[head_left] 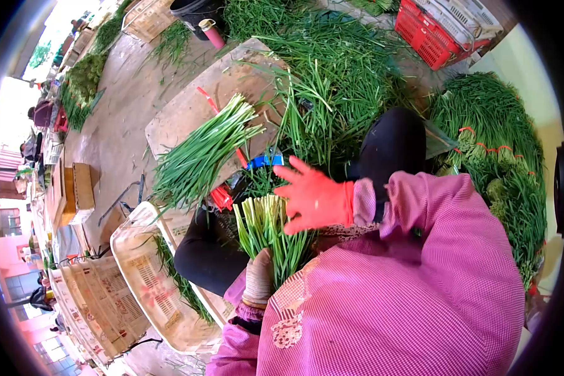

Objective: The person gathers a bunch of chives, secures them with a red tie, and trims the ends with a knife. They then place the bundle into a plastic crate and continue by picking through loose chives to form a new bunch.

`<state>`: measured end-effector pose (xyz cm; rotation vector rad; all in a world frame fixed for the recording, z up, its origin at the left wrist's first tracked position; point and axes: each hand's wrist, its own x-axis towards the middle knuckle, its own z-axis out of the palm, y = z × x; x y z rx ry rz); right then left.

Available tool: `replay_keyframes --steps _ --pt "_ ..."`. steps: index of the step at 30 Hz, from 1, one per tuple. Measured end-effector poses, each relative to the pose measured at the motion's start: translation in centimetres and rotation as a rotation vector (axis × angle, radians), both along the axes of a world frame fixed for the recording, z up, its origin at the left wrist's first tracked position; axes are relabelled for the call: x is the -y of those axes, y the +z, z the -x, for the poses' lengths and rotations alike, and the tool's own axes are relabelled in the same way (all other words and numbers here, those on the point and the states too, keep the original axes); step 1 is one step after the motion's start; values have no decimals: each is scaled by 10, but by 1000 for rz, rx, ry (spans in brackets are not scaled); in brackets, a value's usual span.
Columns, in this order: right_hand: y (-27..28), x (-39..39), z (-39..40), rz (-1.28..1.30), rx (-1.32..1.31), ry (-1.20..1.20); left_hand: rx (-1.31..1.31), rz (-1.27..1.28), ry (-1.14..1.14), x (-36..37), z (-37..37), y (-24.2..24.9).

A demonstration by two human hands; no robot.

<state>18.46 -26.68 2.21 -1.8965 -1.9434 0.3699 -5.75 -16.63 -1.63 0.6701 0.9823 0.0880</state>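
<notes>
My left hand [259, 277], in a pale glove, is closed around a bunch of garlic chives [276, 241] close to my lap, pale stem ends up. Beside those stems my right hand [313, 197], in an orange-red glove, is spread with its fingers apart and nothing in it. Another bunch of chives [207, 147] lies on a worn board [188, 113] in front of me, across a red strip [240, 157]. Near my right fingertips are a blue object [264, 161] and a bundle of red strips [221, 197].
A large heap of loose chives [351, 69] lies ahead. Tied bunches [489, 119] are piled at the right. A pale plastic crate [150, 282] stands at the left, a red crate [423, 37] at the back right. A pink bottle [212, 34] stands by a black bucket [197, 11].
</notes>
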Motion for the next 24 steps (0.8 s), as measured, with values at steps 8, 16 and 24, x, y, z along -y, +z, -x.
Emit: replay_keyframes --steps 8,16,24 --pt "-19 -11 -6 -145 187 55 85 84 -7 -2 7 -2" --pt "6 6 -143 -340 910 -799 199 157 -75 -1 1 21" --pt "3 -13 -21 -61 -146 -224 176 160 -86 1 -2 21"
